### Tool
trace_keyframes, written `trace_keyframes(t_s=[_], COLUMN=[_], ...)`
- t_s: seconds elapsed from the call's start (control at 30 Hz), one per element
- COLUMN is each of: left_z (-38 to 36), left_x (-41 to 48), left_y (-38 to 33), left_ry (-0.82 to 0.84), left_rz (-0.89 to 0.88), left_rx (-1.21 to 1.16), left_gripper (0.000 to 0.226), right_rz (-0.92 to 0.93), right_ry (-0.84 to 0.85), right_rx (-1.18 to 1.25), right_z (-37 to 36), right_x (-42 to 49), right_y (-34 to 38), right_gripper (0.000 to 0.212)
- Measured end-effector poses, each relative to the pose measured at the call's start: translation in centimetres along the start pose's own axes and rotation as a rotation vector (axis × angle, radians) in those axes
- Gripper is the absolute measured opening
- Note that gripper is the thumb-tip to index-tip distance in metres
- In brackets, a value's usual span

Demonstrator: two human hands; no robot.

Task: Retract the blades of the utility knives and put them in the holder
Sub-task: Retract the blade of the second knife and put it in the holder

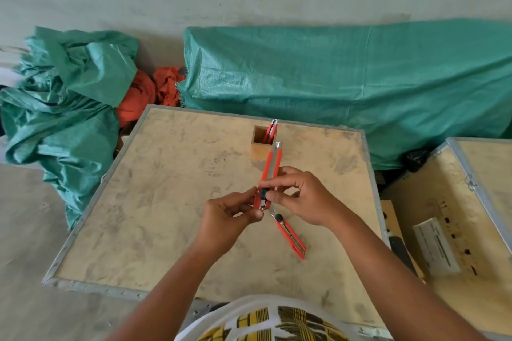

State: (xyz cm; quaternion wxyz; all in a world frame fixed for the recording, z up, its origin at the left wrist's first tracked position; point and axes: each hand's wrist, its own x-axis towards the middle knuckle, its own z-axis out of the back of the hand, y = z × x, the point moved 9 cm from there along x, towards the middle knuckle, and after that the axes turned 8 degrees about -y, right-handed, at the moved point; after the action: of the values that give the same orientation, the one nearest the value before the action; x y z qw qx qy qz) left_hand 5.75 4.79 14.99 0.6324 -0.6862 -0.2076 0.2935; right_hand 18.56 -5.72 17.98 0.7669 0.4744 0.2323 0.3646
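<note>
Bare forearms, no sleeves visible; white shirt [266,321] with yellow-and-black striped block print at chest.

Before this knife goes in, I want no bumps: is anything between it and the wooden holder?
Nothing visible blocks it. The held knife sits in both hands, left hand and right hand, pointing toward the wooden holder. One knife in the holder leans right; its left side looks open.

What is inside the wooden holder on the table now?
The wooden holder contains at least one red utility knife, standing upright against its right wall, metal tip above the rim. The knife's lower part and the holder's bottom are hidden by the walls.
</note>
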Motion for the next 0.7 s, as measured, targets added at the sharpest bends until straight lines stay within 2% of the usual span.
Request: trace_keyframes(t_s=[0.1,0.2,0.37,0.43,0.53,0.7], left_z=[0.2,1.0,2.0,2.1,2.5,3.0], left_x=[0.0,0.1,0.6,0.7,1.0,1.9], left_y=[-0.3,-0.2,-1.2,-1.7,-2.0,-2.3], left_ry=[0.001,-0.007,0.002,0.017,0.022,0.012], left_rz=[-0.009,0.004,-0.03,-0.05,-0.063,-0.069], left_rx=[0.007,0.009,0.016,0.024,0.026,0.009], left_gripper=[0.047,0.047,0.047,0.047,0.046,0.047], right_rz=[0.004,0.0,0.009,0.008,0.012,-0.006], right_ry=[-0.073,-0.127,-0.101,-0.153,-0.23,-0.18], right_rx=[-0.002,-0.035,0.012,-0.001,-0.029,0.057], right_z=[0.0,-0.3,-1.4,-1.4,-1.3,-1.7], right_x=[-0.1,-0.3,-0.1,0.1,0.5,1.3], right_y=[0.2,0.3,1.0,1.2,1.7,1.6], right_gripper=[0.017,0.019,0.02,0.016,0.023,0.024])
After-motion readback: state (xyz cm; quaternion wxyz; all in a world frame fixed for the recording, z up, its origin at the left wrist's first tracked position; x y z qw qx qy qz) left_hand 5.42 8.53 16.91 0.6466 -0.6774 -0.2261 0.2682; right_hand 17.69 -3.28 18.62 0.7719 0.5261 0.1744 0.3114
